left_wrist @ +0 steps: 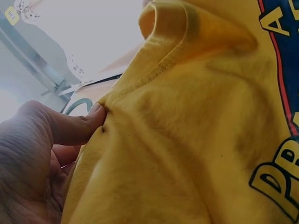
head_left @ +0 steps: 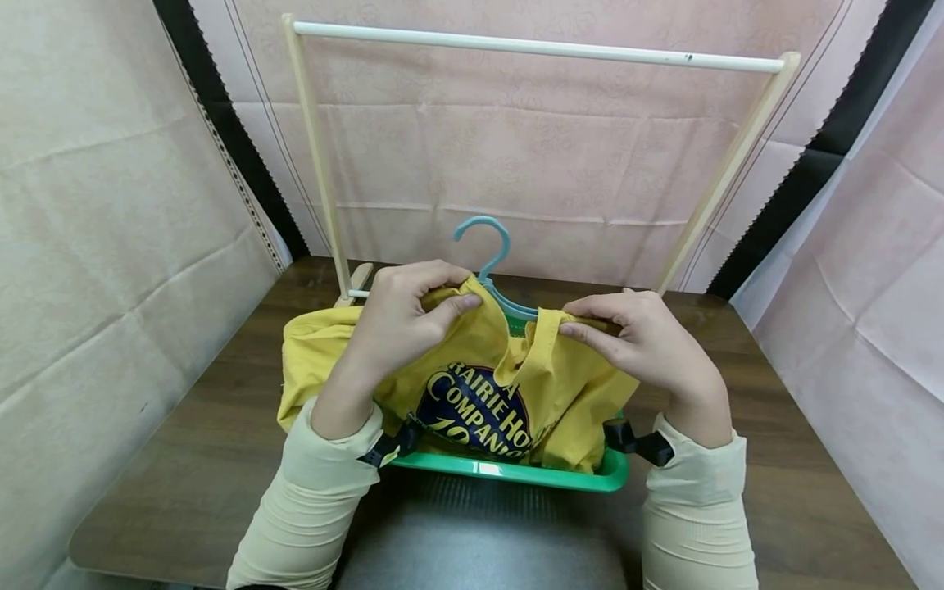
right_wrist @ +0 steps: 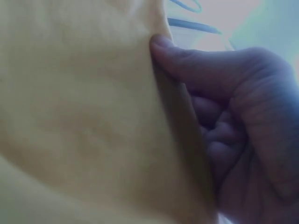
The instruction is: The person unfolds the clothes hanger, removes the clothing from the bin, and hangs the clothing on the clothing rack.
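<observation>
A yellow shirt [head_left: 435, 385] with a dark blue printed patch hangs from both hands over a green tray [head_left: 509, 470]. Near the collar, my left hand [head_left: 401, 315] pinches the shoulder cloth between thumb and fingers; in the left wrist view the thumb of the left hand [left_wrist: 42, 140] presses the yellow fabric [left_wrist: 154, 126]. My right hand [head_left: 645, 340] pinches the other shoulder, and the right wrist view shows the right hand [right_wrist: 243, 102] gripping the cloth edge [right_wrist: 93, 102]. A blue hanger [head_left: 496, 238] stands at the neck opening, its hook up and its lower part hidden behind the shirt.
Behind the shirt rises a rack with a white top bar [head_left: 516, 47] and pale side posts; its left foot [head_left: 360, 279] rests on the brown wooden table [head_left: 199, 467]. Light fabric [head_left: 553, 164] hangs behind and at both sides.
</observation>
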`<state>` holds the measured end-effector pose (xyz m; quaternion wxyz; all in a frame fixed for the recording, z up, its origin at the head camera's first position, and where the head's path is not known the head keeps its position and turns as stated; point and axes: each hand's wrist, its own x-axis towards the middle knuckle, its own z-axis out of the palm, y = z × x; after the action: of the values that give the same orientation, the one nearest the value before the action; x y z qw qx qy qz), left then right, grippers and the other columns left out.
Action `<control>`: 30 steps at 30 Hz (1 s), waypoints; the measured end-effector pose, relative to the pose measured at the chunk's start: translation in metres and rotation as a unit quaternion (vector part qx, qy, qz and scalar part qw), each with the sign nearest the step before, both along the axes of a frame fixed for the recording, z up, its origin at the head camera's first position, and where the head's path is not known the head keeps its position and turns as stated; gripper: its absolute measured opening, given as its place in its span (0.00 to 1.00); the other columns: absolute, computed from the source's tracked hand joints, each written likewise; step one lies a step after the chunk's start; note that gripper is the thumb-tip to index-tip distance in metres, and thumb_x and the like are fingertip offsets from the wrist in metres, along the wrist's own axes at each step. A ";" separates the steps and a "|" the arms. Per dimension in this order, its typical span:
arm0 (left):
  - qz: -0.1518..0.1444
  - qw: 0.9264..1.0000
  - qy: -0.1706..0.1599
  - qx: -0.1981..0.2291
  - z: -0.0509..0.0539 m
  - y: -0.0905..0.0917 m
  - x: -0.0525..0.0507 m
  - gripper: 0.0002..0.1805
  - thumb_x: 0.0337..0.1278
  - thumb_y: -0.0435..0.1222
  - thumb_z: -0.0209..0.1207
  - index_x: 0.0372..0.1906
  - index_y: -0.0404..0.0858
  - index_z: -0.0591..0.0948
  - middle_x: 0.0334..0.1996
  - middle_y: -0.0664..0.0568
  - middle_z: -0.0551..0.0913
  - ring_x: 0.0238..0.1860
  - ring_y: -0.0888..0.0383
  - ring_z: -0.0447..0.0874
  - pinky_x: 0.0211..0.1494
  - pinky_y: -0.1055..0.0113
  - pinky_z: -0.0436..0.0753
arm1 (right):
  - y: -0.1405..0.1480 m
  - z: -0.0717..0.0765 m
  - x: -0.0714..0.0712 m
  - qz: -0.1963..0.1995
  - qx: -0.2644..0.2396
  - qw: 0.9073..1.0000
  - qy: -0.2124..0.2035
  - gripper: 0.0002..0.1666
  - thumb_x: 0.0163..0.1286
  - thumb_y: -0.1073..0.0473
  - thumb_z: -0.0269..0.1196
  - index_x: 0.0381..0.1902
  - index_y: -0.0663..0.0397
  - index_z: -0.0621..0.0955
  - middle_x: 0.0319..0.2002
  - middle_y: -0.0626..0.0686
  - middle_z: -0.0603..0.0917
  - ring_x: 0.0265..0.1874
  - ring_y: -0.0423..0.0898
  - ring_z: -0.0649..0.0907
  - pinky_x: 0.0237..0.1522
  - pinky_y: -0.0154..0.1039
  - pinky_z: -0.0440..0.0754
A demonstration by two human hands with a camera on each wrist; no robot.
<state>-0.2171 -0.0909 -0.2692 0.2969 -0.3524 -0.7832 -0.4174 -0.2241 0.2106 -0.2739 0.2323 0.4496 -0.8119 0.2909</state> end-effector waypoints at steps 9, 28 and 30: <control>-0.012 0.999 -0.015 -0.029 -0.001 0.005 0.001 0.05 0.60 0.36 0.70 0.40 0.42 0.89 0.35 0.61 0.87 0.29 0.65 0.78 0.32 0.67 0.76 | -0.006 0.002 0.002 0.011 0.037 0.999 -0.035 0.08 0.66 0.62 0.71 0.41 0.44 0.87 0.32 0.34 0.85 0.25 0.32 0.78 0.26 0.27 0.72; 0.000 1.000 0.003 -0.002 0.000 0.000 0.000 0.04 0.58 0.36 0.71 0.38 0.43 0.90 0.34 0.62 0.88 0.28 0.66 0.78 0.30 0.68 0.74 | 0.012 0.001 0.006 -0.038 0.051 0.997 -0.052 0.12 0.67 0.61 0.70 0.46 0.42 0.87 0.32 0.36 0.85 0.29 0.37 0.71 0.30 0.32 0.69; 0.000 1.000 0.006 0.001 -0.001 0.000 0.000 0.04 0.59 0.36 0.71 0.38 0.43 0.90 0.33 0.62 0.87 0.27 0.65 0.77 0.29 0.69 0.73 | 0.011 0.002 0.005 -0.031 0.047 0.998 -0.033 0.12 0.66 0.63 0.70 0.45 0.43 0.87 0.28 0.37 0.83 0.26 0.36 0.69 0.28 0.31 0.67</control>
<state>-0.2171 -0.0908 -0.2698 0.3017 -0.3551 -0.7809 -0.4159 -0.2189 0.2219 -0.2723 0.1932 0.4244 -0.8456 0.2598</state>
